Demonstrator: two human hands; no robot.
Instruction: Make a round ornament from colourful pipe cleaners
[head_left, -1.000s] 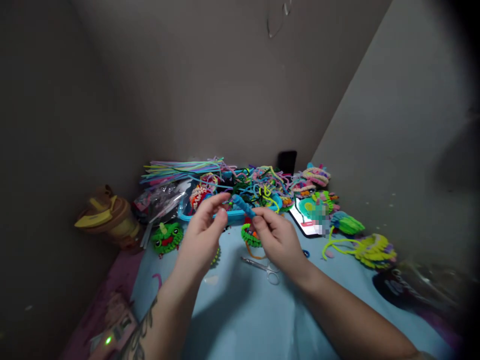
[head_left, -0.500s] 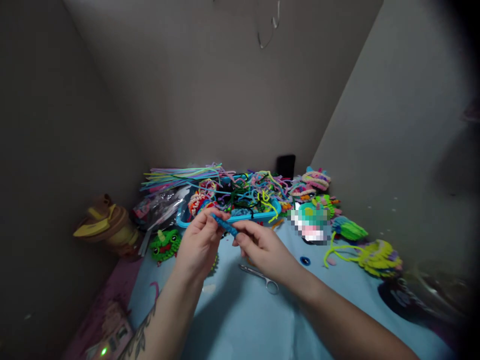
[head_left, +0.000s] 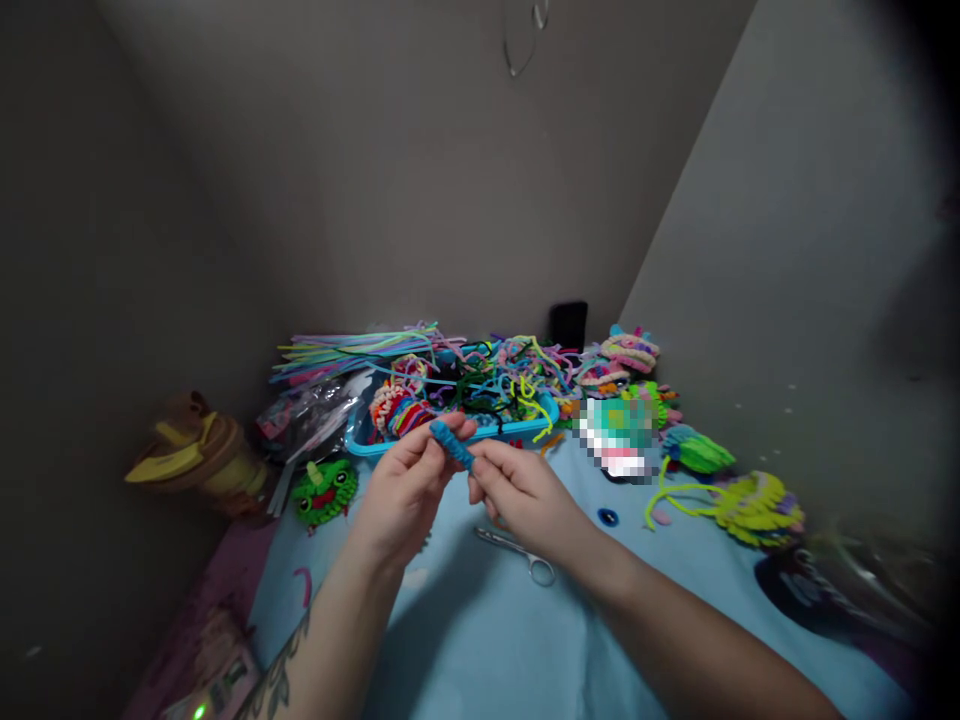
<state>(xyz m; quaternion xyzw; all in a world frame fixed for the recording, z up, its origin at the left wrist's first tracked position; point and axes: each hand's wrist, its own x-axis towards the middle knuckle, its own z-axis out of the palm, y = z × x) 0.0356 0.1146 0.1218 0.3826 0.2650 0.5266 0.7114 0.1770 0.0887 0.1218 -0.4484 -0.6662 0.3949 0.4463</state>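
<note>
A short twisted blue pipe cleaner piece (head_left: 451, 446) is held between my two hands, slanting down to the right. My left hand (head_left: 409, 480) supports its upper end on thumb and fingers. The lower end is pinched by my right hand (head_left: 517, 488) between thumb and forefinger. Below the hands, a pair of scissors (head_left: 517, 553) lies on the light blue cloth (head_left: 487, 650). Behind them stands a blue tray (head_left: 450, 442) heaped with tangled, many-coloured pipe cleaners.
Straight pastel pipe cleaners (head_left: 352, 350) lie back left, above a clear plastic bag (head_left: 307, 415). A green fuzzy creature (head_left: 325, 490) sits left. On the right are a blue ring-like piece (head_left: 608, 517) and a yellow fuzzy bundle (head_left: 757, 508). A dark phone-like slab (head_left: 568, 326) leans on the wall.
My left fingers have shifted, so more of the blue piece's upper end shows. The right hand keeps its pinch. The whole view has moved slightly.
</note>
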